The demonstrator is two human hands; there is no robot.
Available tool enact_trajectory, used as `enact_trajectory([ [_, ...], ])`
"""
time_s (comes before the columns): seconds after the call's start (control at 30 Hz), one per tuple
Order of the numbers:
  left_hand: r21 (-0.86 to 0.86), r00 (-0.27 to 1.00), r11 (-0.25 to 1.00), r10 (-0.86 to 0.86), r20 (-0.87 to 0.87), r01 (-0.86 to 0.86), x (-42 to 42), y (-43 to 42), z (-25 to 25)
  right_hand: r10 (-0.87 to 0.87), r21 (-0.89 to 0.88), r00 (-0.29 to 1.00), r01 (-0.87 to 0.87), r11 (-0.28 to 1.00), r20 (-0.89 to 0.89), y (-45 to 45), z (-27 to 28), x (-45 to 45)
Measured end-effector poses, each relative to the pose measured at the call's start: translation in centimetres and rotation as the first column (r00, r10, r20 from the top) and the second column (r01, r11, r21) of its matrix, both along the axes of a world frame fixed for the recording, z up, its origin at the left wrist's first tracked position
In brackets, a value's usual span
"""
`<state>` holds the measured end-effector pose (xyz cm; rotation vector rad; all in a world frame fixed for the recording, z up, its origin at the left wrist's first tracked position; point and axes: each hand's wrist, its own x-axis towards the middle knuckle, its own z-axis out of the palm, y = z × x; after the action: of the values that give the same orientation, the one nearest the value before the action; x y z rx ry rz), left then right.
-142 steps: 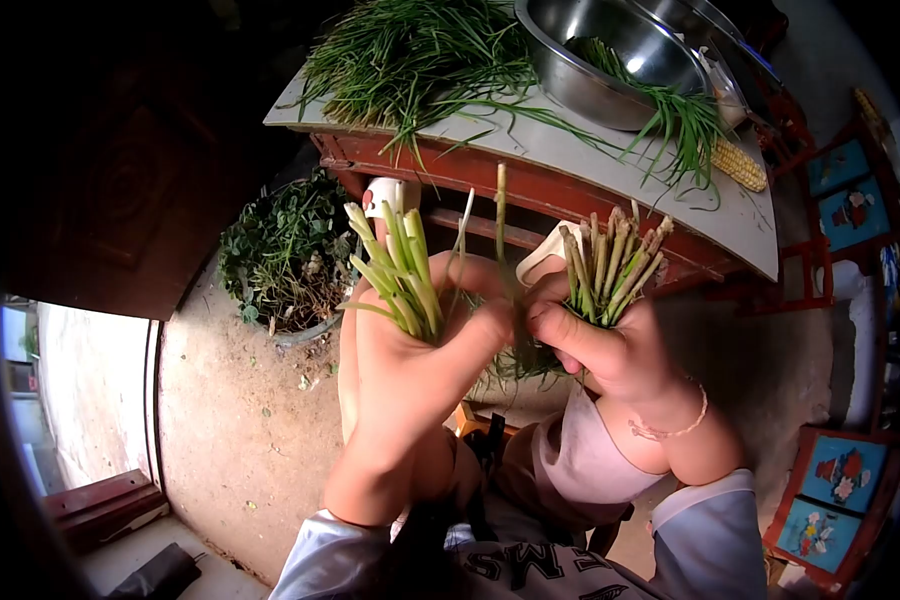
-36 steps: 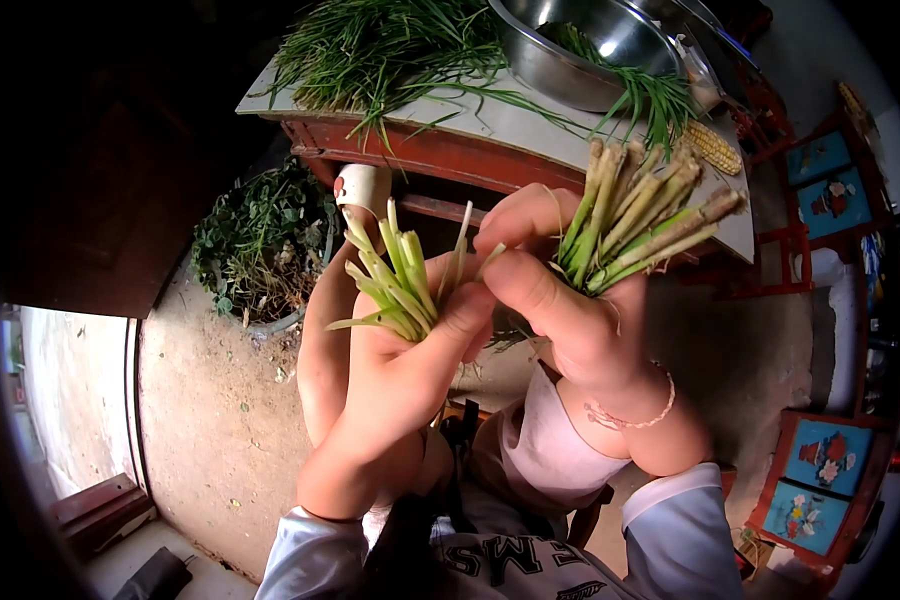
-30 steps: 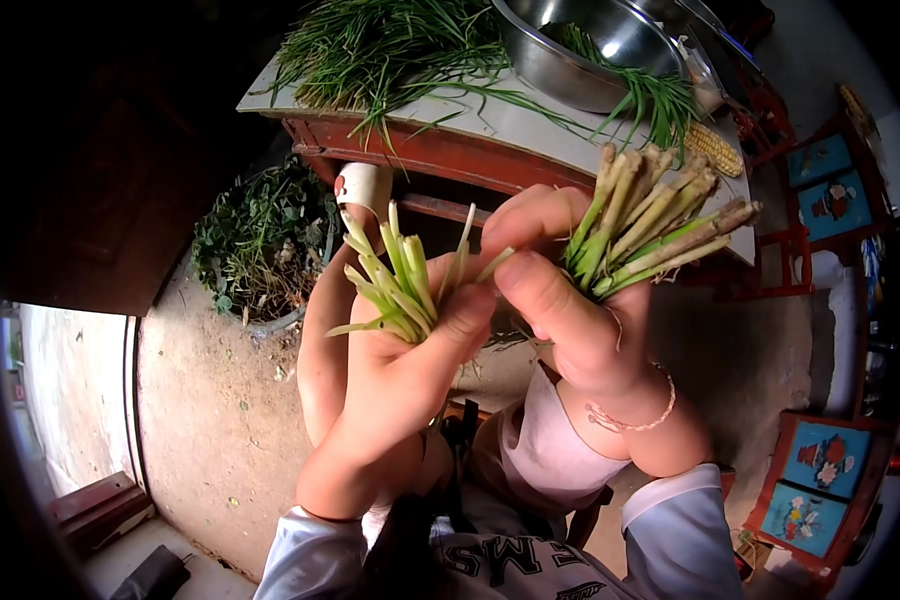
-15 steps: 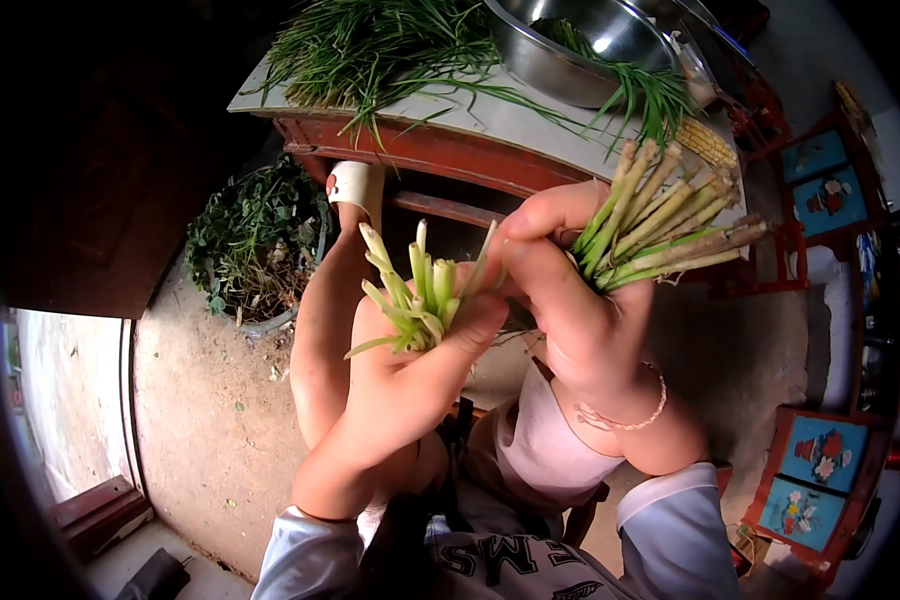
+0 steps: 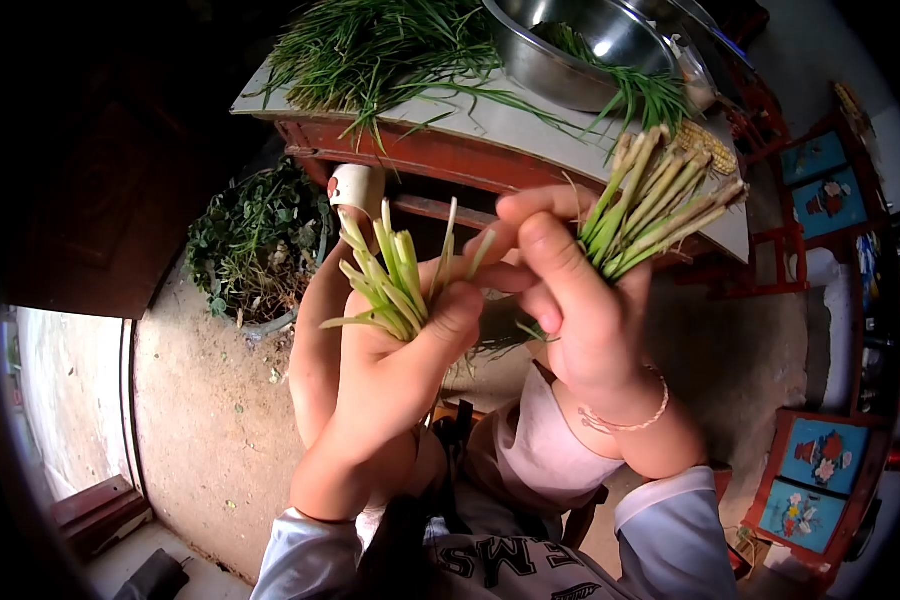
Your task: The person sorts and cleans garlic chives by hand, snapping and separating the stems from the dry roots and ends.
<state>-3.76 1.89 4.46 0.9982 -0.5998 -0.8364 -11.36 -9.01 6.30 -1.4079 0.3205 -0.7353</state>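
Note:
My left hand [image 5: 400, 360] is wrapped round a small bunch of pale green stalks [image 5: 395, 280], whose clean ends stick up above the thumb. Just to its right, my right hand [image 5: 590, 310] grips a thicker bunch of stalks [image 5: 655, 205] with brownish, dirty ends fanning up and right. My right thumb and forefinger are a little apart, near the single pale stalk at the right of the left bunch. The hands are close together, and the leaves below them are mostly hidden.
A white-topped table [image 5: 490, 120] holds a heap of long green leaves [image 5: 370, 60], a steel basin [image 5: 580, 70] with leaves over its rim, and a corn cob [image 5: 708, 146]. A tub of leafy plants [image 5: 255, 250] stands on the floor [image 5: 215, 400] at left.
My right thumb and forefinger have come apart from the pinch they made at the left bunch. Earlier, the right hand and its stalks were lower; they have risen beside the table.

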Motion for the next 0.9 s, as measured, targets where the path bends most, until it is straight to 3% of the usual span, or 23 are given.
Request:
enact_trajectory([
  [0.07, -0.009, 0.993, 0.993, -0.115, 0.037, 0.115, 0.5, 0.0, -0.2, -0.074, 0.084, 0.991, 0.084, 0.993, -0.112, 0.1, 0.9, -0.1],
  [0.17, 0.043, 0.999, 0.999, -0.027, -0.021, 0.028, 0.0, -0.1, 0.4, -0.041, 0.183, 0.981, 0.076, 0.98, -0.187, -0.6, 0.8, 0.1],
  [0.23, 0.03, 0.996, 0.996, -0.085, -0.017, 0.086, 0.5, 0.0, 0.0, 0.047, 0.119, 0.985, -0.027, 0.993, -0.166, -0.9, 0.8, 0.2],
  [0.3, -0.003, 0.991, 0.993, -0.117, -0.059, 0.117, 0.6, 0.0, -0.1, 0.099, 0.189, 0.993, -0.086, 0.978, -0.062, -0.5, 0.6, 0.8],
  [0.37, -0.035, 0.994, 0.996, -0.082, -0.071, 0.08, 0.3, -0.3, 0.0, 0.245, 0.231, 0.968, -0.227, 0.946, -0.05, -0.7, 0.8, 0.5],
  [0.43, 0.074, 1.0, 0.997, -0.001, -0.018, 0.002, 0.1, -0.3, -0.3, 0.328, 0.245, 0.945, -0.317, 0.916, -0.003, -0.6, 0.7, 0.5],
  [0.57, 0.118, 0.999, 0.993, 0.019, -0.049, -0.014, -0.2, -0.3, -0.3, 0.283, 0.122, 0.959, -0.281, 0.952, -0.002, -0.2, 0.6, 0.8],
  [0.63, 0.079, 0.999, 0.996, -0.049, -0.008, 0.049, 0.0, -0.2, -0.8, 0.298, 0.207, 0.94, -0.263, 0.942, -0.165, -0.4, 1.3, 0.6],
  [0.9, 0.066, 0.998, 0.996, -0.055, 0.007, 0.055, -0.5, -0.6, 0.0, 0.349, 0.244, 0.93, -0.314, 0.917, -0.115, -0.7, 1.2, 0.4],
])
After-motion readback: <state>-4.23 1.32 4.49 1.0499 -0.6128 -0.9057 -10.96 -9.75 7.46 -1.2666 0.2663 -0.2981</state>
